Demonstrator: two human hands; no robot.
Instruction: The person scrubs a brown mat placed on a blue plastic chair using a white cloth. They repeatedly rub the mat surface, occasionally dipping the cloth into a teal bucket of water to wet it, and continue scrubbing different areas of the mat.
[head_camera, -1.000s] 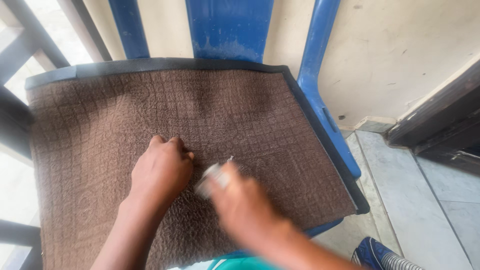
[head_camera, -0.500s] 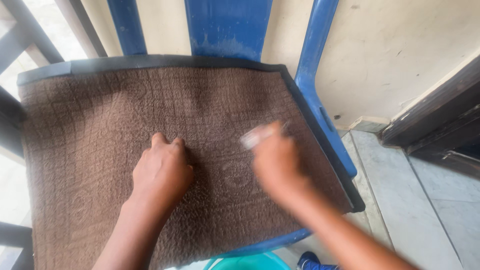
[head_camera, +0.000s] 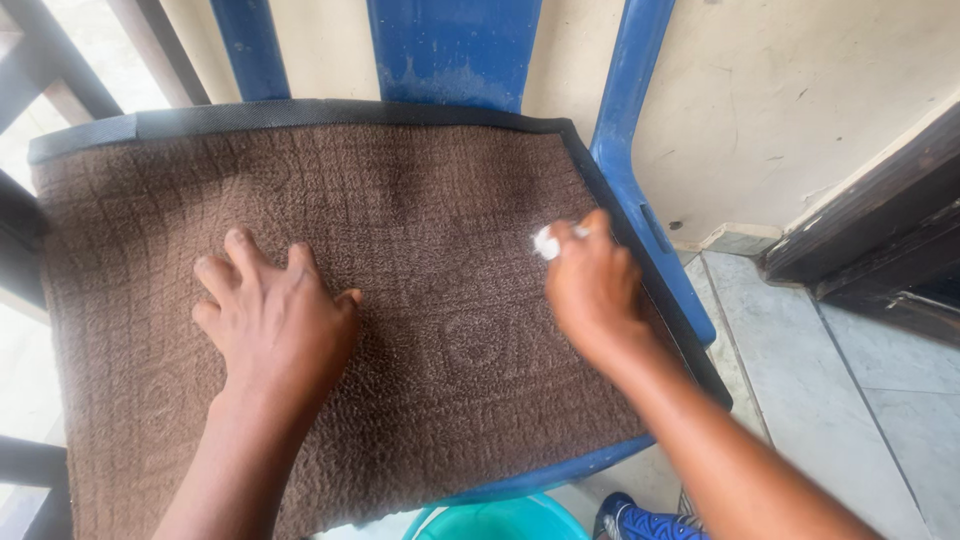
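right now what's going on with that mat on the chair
A person has a brown mat spread over the seat of a blue chair. The left hand lies flat on the mat, fingers spread. The right hand grips a small white thing, too small to identify, pressed to the mat near its right edge. A teal bucket sits below the seat.

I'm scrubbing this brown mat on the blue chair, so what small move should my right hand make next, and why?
Probably draw the right hand with its small white object back across the brown mat toward the middle: it sits at the mat's right edge, while the left hand presses the mat flat.
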